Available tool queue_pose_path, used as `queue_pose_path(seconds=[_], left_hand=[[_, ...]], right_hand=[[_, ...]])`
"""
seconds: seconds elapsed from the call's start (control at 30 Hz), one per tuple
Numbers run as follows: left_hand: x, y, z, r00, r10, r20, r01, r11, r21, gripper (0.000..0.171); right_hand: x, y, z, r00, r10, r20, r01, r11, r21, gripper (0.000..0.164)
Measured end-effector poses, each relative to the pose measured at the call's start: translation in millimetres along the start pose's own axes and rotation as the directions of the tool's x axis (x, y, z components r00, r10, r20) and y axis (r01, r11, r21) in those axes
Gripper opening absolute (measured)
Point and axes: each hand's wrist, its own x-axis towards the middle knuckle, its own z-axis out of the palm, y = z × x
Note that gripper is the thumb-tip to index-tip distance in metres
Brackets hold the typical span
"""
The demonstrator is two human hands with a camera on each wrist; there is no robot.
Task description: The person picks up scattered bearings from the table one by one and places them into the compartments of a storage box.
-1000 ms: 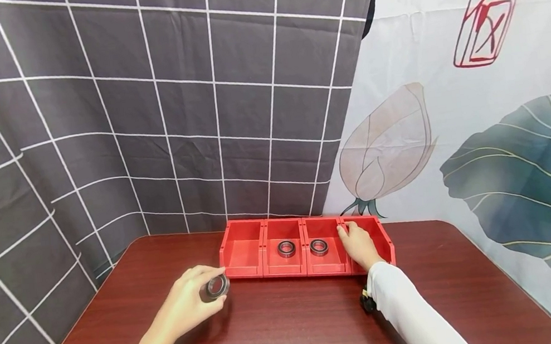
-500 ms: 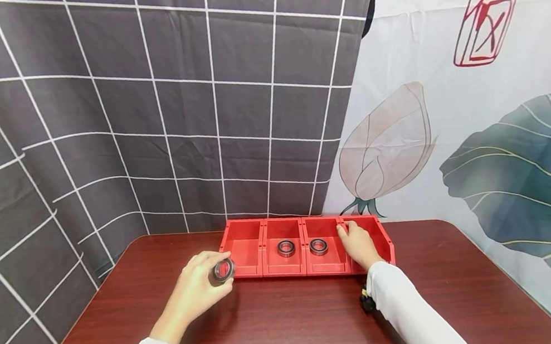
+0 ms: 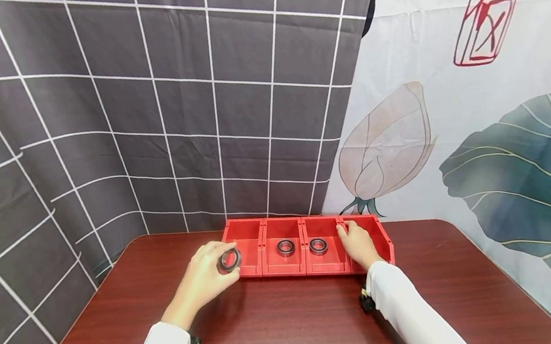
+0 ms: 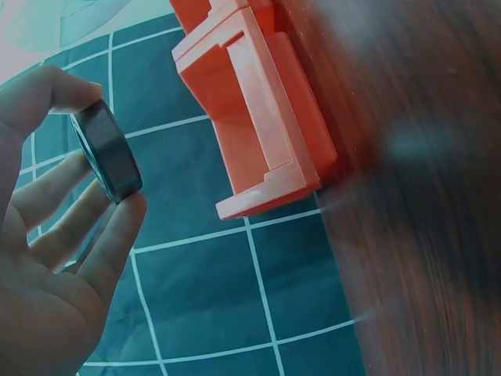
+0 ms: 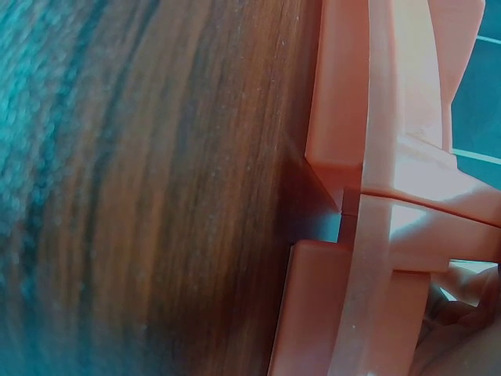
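My left hand (image 3: pixel 203 277) pinches a ball bearing (image 4: pixel 113 153) by its rim between thumb and fingertips. In the head view the bearing is tilted, at the front left of the row of red bins (image 3: pixel 286 270), over or just before the leftmost compartment. One bearing (image 3: pixel 286 255) lies in the second compartment from the left, another bearing (image 3: pixel 319 253) in the third. At the divider between the third and fourth compartments, my right hand (image 3: pixel 359 244) grips the wall, with thumb and fingers on either side. Its fingers are mostly hidden behind red plastic in the right wrist view.
The bins stand along the back of a dark red-brown wooden table (image 3: pixel 291 321). Behind rises a grey cloth (image 3: pixel 188 108) with white grid lines. To the right hangs a white cloth (image 3: pixel 394 58) printed with flowers and leaves.
The left hand has moved right and forward with the bearing, up to the leftmost bin. My right hand stays at the divider, and the two bearings in the bins have not moved.
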Motion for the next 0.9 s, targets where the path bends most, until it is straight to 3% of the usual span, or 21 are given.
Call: queue_pose_path(seconds=[0.47, 0.9], left_hand=[[23.2, 1.3, 15.9, 0.995, -0.087, 0.048, 0.088, 0.996, -0.004, 0.050], [40.3, -1.1, 24.4, 0.993, -0.096, 0.067, 0.093, 0.995, 0.042, 0.047]], right_hand=[[0.5, 0.0, -0.9, 1.000, 0.003, -0.003, -0.003, 1.000, 0.004, 0.052], [1.0, 0.5, -0.7, 1.000, 0.005, 0.002, -0.005, 1.000, 0.008, 0.052]])
